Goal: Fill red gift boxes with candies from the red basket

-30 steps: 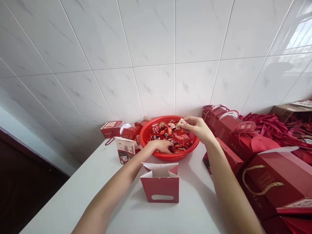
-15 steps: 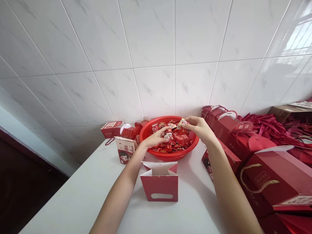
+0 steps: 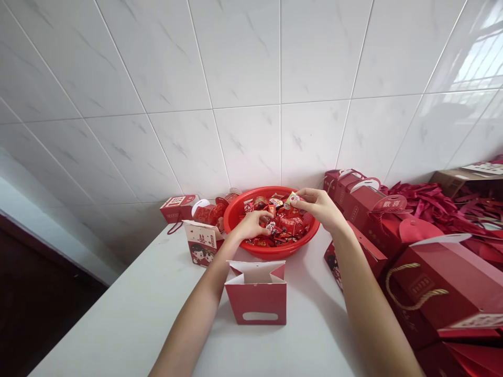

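Center frame, a red plastic basin (image 3: 268,253) on the table (image 3: 118,324) is heaped with wrapped sweets (image 3: 286,226). Right hand (image 3: 319,205) pinches a pale-wrapped sweet (image 3: 291,200) above the rim; left hand (image 3: 250,225) is closed on a red-and-white sweet (image 3: 270,226). Open red gift bag (image 3: 257,303) in front, contents hidden. Printed box (image 3: 201,243) shows double-happiness mark; other writing unreadable.

**Red on white, all around you**

Your red plastic basin (image 3: 232,220) is heaped with red and gold candy wrappers (image 3: 288,226). The wall tiles (image 3: 243,63) above are white with grey veining. At lower centre, a red gift bag (image 3: 257,305) shows a white inside; upper right, crimson ribbons (image 3: 432,209) lie bunched; lower right, a red gift box (image 3: 444,277) carries a gold rope handle (image 3: 387,285).
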The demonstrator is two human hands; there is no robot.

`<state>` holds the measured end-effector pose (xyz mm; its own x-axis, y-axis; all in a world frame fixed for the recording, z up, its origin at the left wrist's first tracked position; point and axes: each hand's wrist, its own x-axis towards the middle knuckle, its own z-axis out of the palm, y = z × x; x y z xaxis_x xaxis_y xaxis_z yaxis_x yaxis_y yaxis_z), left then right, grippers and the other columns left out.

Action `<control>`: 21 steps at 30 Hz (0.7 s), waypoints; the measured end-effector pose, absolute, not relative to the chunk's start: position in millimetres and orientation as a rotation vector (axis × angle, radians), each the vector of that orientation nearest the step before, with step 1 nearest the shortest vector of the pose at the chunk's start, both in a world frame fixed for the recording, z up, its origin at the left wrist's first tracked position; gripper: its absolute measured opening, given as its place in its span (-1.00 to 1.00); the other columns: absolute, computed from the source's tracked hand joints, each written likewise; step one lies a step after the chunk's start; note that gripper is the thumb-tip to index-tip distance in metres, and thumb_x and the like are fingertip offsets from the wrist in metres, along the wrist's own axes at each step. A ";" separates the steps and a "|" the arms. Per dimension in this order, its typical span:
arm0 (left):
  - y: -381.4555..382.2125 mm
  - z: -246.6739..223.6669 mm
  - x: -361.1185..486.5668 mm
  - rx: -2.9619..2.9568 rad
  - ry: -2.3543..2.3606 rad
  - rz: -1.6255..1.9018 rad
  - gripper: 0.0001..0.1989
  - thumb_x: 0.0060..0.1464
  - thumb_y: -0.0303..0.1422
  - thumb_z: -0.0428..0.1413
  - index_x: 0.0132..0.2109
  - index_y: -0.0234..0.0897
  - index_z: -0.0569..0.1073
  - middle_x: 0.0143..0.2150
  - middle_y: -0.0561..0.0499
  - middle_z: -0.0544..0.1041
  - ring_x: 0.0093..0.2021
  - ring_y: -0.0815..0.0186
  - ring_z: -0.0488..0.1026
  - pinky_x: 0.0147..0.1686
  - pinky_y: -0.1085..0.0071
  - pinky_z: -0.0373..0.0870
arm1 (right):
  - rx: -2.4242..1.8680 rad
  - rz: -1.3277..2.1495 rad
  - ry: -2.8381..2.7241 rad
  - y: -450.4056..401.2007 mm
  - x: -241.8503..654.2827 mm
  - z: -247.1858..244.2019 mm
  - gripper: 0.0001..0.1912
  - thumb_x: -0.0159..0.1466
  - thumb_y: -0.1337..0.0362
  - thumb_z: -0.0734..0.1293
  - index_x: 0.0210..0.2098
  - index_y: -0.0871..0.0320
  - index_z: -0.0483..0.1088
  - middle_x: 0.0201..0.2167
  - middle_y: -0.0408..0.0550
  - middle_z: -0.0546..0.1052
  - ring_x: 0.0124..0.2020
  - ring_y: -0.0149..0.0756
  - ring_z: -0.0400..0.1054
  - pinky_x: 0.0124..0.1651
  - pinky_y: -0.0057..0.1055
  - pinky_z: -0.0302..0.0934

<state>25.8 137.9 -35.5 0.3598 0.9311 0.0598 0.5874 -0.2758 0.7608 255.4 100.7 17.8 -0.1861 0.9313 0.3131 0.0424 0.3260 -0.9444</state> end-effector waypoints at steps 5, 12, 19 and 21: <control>140.0 -37.1 26.1 1.921 1.358 0.723 -0.57 -0.36 -0.45 0.35 -0.19 -0.30 0.59 -0.23 -0.05 0.59 -0.11 0.10 0.52 -0.04 0.27 0.42 | -0.936 1.050 -1.523 101.7 254.9 17.2 -0.60 0.01 0.01 0.54 -0.36 0.21 0.52 -0.35 0.01 0.62 -0.32 -0.27 0.46 -0.20 -0.37 0.31; 143.3 -39.5 23.6 1.918 1.381 0.844 -0.51 -0.31 -0.18 0.38 -0.17 -0.31 0.57 -0.26 -0.01 0.58 -0.21 0.15 0.50 -0.17 0.31 0.39 | -0.931 1.076 -1.526 103.9 255.1 14.0 -0.58 0.00 -0.01 0.55 -0.35 0.20 0.52 -0.34 0.02 0.62 -0.34 -0.27 0.46 -0.23 -0.36 0.34; 145.4 -42.8 23.2 1.925 1.425 0.806 -0.58 -0.13 -0.27 0.29 -0.07 -0.32 0.57 -0.42 0.05 0.52 -0.36 0.22 0.46 -0.29 0.36 0.36 | -0.933 1.089 -1.519 102.9 255.1 14.9 -0.57 0.02 -0.02 0.54 -0.33 0.19 0.52 -0.32 0.01 0.61 -0.31 -0.28 0.45 -0.25 -0.39 0.33; 146.4 -43.6 23.2 1.940 1.407 0.826 -0.60 -0.13 -0.35 0.28 -0.06 -0.30 0.58 -0.37 0.04 0.54 -0.31 0.23 0.47 -0.24 0.35 0.38 | -0.933 1.088 -1.515 102.3 255.1 15.3 -0.57 0.03 -0.02 0.54 -0.31 0.20 0.52 -0.30 0.02 0.62 -0.30 -0.27 0.45 -0.23 -0.37 0.33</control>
<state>23.2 146.4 -43.6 0.2453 0.9597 0.1373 0.5881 -0.2599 0.7659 255.1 102.3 15.3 -0.1935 0.9392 0.2838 0.0307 0.2949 -0.9550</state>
